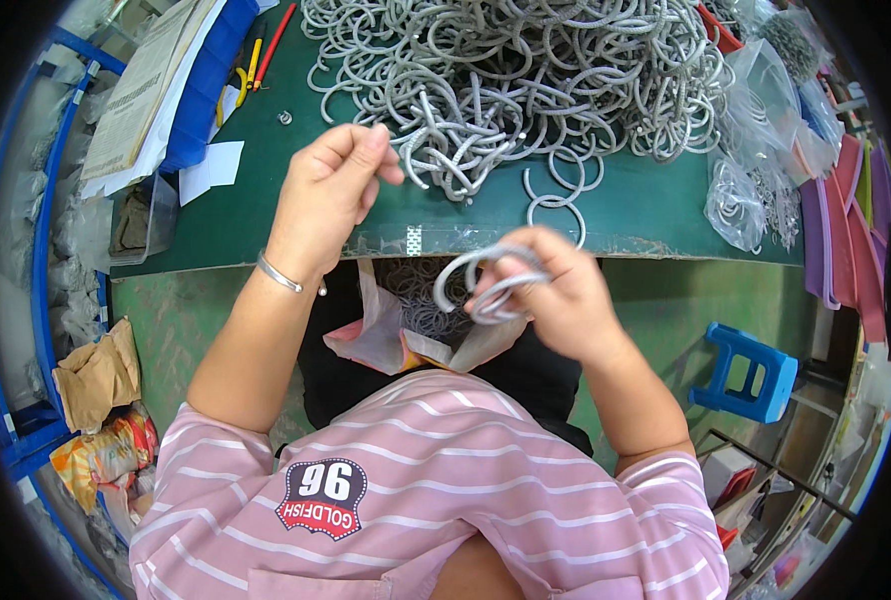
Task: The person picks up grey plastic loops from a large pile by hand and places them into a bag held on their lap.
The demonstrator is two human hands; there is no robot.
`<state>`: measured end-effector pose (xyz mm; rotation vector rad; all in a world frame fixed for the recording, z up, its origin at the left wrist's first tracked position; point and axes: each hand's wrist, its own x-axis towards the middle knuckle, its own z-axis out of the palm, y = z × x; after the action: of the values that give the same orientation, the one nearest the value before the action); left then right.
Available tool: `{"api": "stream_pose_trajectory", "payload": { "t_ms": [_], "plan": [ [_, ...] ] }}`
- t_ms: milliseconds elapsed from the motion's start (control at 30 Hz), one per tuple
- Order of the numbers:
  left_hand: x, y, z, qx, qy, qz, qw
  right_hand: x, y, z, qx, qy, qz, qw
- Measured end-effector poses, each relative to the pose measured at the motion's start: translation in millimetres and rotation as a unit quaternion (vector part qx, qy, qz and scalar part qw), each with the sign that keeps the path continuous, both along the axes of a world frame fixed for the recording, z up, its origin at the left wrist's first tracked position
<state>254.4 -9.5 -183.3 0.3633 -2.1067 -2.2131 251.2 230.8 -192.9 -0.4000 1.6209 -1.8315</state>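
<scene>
At three o'clock from the centre of the view, my bare right hand point(558, 290) is clamped on several pale-grey, open-ended curved rings point(488, 312), slightly blurred. At eleven o'clock, my bare left hand point(332, 185), with a silver-coloured bangle point(281, 275) on its wrist, has thumb and forefinger together; whether they pinch anything, I cannot tell. Just beside these fingertips, at twelve o'clock, a small cluster of grey curved pieces point(456, 155) lies before a large tangled heap of grey rings point(556, 65) on the dark green tabletop point(356, 225). Two loose rings overlap near its edge, between one and two o'clock. At the centre, below the edge, an open pale sack with coloured panels point(378, 312) contains more grey pieces point(424, 297). Toward four o'clock stands a bright blue plastic stool point(771, 385).
</scene>
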Motion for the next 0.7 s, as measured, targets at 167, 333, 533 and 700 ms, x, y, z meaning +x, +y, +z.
{"api": "stream_pose_trajectory", "payload": {
  "t_ms": [167, 333, 533, 700],
  "plan": [
    [17, -4, -10, -0.056, -0.018, -0.027, 0.998, 10, 4, -1, 0.138, 0.355, 0.115, 0.917],
    [19, -4, -21, -0.299, 0.139, -0.020, 0.944, -42, 19, 1, 0.361, 0.594, -0.075, 0.715],
    [22, 2, -13, -0.305, 0.211, -0.004, 0.929, -59, 30, -1, 0.393, 0.651, -0.002, 0.650],
    [10, 7, -19, -0.135, 0.177, 0.053, 0.974, -54, 39, -4, 0.239, 0.566, -0.095, 0.784]
  ]
}}
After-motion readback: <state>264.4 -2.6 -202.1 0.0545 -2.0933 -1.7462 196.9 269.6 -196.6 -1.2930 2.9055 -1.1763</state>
